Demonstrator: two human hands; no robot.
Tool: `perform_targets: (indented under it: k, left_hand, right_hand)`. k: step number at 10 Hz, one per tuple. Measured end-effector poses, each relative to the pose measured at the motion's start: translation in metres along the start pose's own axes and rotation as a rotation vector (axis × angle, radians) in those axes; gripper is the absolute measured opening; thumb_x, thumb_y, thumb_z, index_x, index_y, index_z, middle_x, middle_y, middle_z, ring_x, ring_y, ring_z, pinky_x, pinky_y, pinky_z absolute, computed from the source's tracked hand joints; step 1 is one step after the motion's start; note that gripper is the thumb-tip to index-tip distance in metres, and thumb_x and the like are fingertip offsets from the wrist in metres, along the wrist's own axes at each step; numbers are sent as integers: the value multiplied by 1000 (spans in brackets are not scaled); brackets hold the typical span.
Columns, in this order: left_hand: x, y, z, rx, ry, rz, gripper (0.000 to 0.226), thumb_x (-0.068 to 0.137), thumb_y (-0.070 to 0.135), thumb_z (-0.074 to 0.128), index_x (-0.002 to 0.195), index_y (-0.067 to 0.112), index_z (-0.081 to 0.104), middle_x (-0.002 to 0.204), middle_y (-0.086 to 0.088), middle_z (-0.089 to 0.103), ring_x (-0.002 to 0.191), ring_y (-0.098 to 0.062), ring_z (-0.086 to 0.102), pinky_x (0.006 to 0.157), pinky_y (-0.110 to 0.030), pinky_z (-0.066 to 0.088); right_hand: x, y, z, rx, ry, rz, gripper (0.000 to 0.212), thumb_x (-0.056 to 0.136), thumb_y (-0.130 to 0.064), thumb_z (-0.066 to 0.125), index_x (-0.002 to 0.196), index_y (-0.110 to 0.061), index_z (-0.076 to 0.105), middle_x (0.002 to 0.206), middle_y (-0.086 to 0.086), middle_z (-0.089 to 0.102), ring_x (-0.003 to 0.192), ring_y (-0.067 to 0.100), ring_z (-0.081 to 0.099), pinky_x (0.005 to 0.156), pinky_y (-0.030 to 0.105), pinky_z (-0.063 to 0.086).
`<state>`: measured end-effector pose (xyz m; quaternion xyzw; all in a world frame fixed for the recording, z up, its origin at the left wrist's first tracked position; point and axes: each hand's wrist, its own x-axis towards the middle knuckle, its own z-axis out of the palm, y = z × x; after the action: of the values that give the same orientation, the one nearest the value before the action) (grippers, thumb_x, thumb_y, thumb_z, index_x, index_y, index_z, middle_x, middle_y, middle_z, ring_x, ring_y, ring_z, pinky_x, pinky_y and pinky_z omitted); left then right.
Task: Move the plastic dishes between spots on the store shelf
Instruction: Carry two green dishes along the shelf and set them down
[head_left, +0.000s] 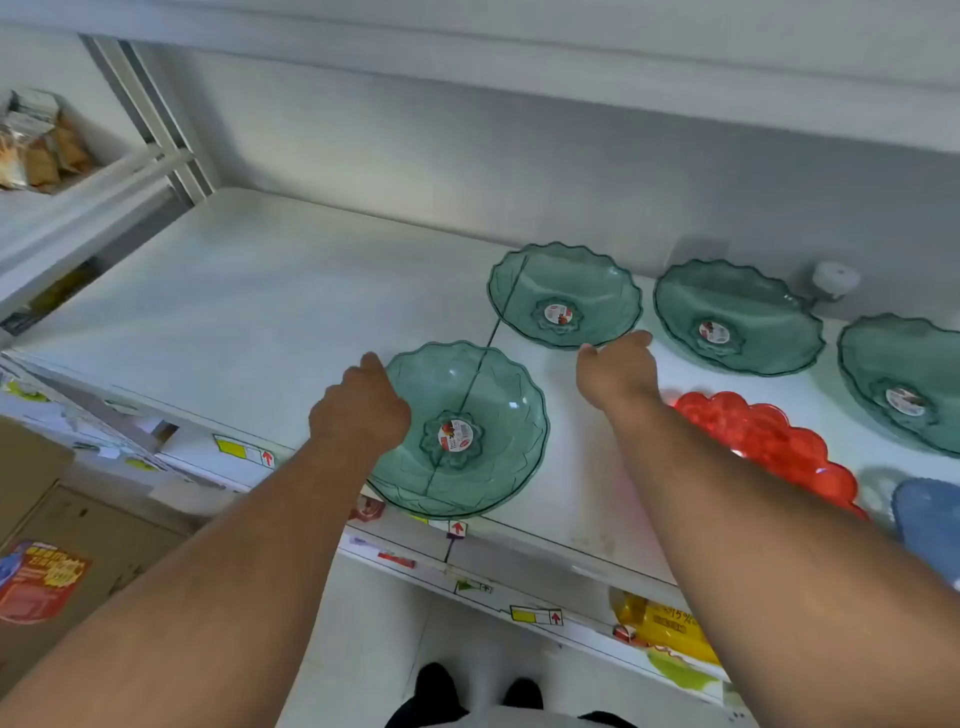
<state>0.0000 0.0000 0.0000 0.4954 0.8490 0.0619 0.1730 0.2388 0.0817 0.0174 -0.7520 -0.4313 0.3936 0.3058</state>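
Several clear green plastic dishes with scalloped rims lie on the white shelf (249, 312). My left hand (358, 410) grips the left rim of the nearest green dish (483, 457), which sits at the shelf's front edge and overhangs it slightly. My right hand (613, 371) reaches to the near rim of a second green dish (571, 280) further back, fingertips at its edge; the grip itself is hard to see. Two more green dishes (748, 317) (914, 374) stand to the right.
A red scalloped dish (779, 441) lies under my right forearm, with a blue dish (930, 519) at the right edge. A small white object (834, 278) stands at the back wall. Price tags (244, 449) line the shelf front. Packaged goods (36, 150) fill the left shelving.
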Motion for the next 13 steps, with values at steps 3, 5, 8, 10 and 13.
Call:
perform_targets:
  k: [3,5,8,10,13]
  left_hand:
    - [19,-23,-3,-554,-275,-268,7,91,-5,53,95,-1,58,100,-23,68,85,-37,71,70,-48,62]
    - [14,-27,-7,-801,-429,-296,16,95,-10,50,102,4,54,98,-20,61,78,-35,67,73,-49,60]
    - [10,-37,-5,-920,-419,-308,18,95,-8,51,107,5,55,105,-23,65,83,-37,71,73,-48,61]
    - [-3,-49,-12,-1001,-327,-344,17,96,-7,48,105,5,55,101,-21,64,86,-38,71,69,-46,61]
    - [-26,-75,-29,-1174,-127,-443,14,101,0,42,94,7,53,93,-16,65,79,-32,71,60,-47,61]
  right_hand:
    - [59,4,19,372,-74,220,29,88,-19,55,115,-9,60,128,18,63,102,29,67,91,43,57]
    - [63,-2,17,530,-152,307,36,100,4,41,134,0,50,131,17,60,80,21,62,43,23,57]
    - [66,-6,18,551,-111,392,21,98,0,47,110,0,64,81,7,68,61,15,65,85,31,59]
    - [53,-13,13,566,-131,351,16,97,-5,48,98,-1,63,65,4,70,65,13,66,97,30,51]
    - [9,-26,7,603,-140,264,6,94,-7,57,93,-4,61,94,12,72,59,16,67,77,36,61]
